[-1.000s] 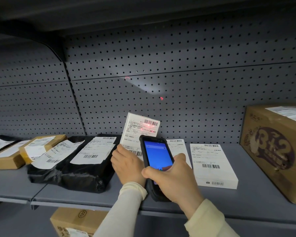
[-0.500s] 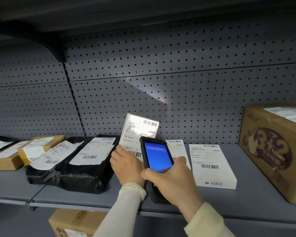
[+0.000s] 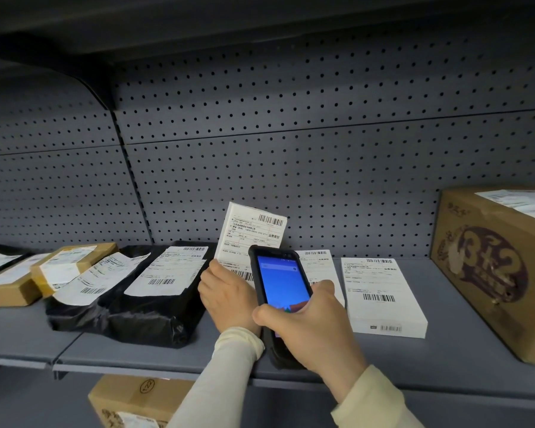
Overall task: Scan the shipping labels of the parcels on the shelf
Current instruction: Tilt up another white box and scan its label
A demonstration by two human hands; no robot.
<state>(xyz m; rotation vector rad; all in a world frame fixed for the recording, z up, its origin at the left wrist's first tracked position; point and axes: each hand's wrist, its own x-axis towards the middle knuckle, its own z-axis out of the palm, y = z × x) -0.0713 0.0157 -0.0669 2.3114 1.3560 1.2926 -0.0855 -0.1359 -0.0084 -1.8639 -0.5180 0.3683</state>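
- Left hand tilts a flat white labelled parcel upright on the grey metal shelf, fingers curled round its lower edge.
- Right hand grips a black handheld scanner, blue screen lit, just before the label.

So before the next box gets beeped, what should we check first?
1. Left hand holds the tilted white box up off the grey metal shelf: ok.
2. Its label's top barcode faces us, uncovered: ok.
3. Right hand grips the black handheld scanner with the blue screen: ok.
4. Scan light on the label: none visible now, so whether it beeped: cannot tell.
5. Next flat white box lies label up, barcode clear: ok.
6. Second white box behind the scanner, label partly hidden: not ok.
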